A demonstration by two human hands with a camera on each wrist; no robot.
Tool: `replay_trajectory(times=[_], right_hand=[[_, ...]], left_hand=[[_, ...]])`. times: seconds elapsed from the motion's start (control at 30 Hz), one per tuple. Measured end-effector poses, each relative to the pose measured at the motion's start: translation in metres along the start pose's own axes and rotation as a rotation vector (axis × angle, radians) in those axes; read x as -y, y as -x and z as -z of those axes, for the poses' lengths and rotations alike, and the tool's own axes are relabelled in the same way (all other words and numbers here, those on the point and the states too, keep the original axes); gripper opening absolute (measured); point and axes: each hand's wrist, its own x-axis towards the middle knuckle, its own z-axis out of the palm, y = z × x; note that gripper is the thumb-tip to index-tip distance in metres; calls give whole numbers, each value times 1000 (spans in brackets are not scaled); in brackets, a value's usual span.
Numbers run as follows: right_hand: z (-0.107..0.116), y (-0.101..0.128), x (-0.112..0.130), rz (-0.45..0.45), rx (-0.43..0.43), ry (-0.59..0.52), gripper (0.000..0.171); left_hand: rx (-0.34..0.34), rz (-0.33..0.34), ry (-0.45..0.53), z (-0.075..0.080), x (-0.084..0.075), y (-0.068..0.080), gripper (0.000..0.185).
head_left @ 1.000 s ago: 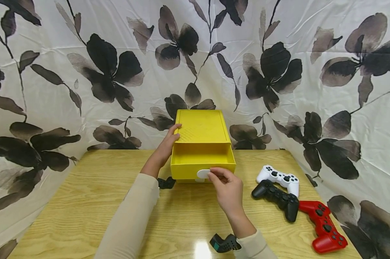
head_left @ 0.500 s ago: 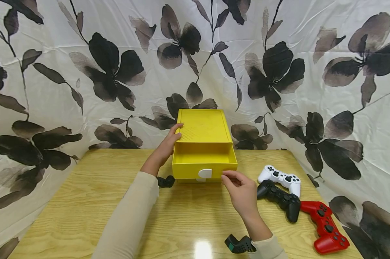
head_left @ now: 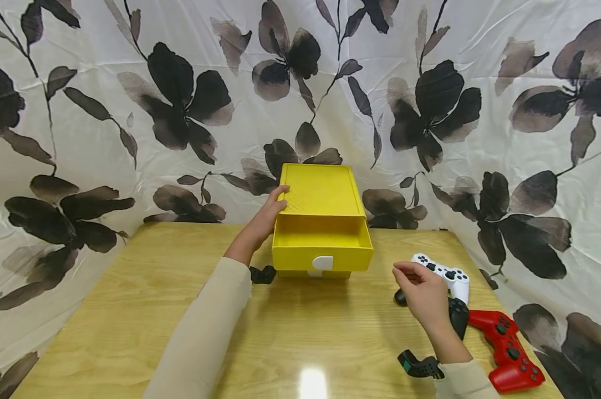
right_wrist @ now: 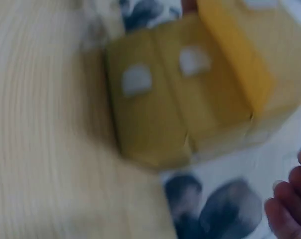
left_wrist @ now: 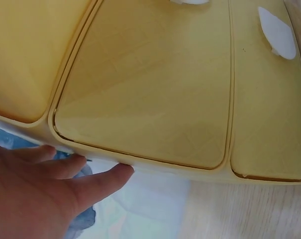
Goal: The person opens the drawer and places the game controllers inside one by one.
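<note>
A yellow drawer unit [head_left: 320, 188] stands at the back of the table, its top drawer [head_left: 347, 259] pulled out with a bare interior. That drawer has a white tab handle [head_left: 322, 262]; lower drawer fronts [left_wrist: 145, 89] sit closed in the left wrist view. My left hand [head_left: 261, 223] rests against the unit's upper left edge, fingers extended along its side. Over the controllers, my right hand [head_left: 424, 295] is in the air with loosely bent fingers and nothing in them. It partly covers a white game controller [head_left: 458, 281] and a black game controller [head_left: 458, 317].
A red game controller [head_left: 505, 346] lies near the right edge of the wooden table [head_left: 131, 310]. Floral fabric [head_left: 300, 83] hangs behind and at both sides. Each wrist wears a black camera mount [head_left: 420, 366].
My right hand has let go of the top drawer's white tab and moved right to over the controllers. The drawer stays pulled out and my left hand keeps its place on the unit.
</note>
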Motion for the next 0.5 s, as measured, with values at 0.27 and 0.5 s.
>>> replay_trajectory(times=[0.27, 0.5], right_hand=[[12, -4, -36, 82, 143, 265, 21], [22, -6, -48, 63, 255, 363, 33]], left_hand=[[-12, 4, -3, 1, -7, 2, 48], [1, 20, 8, -2, -8, 5, 48]])
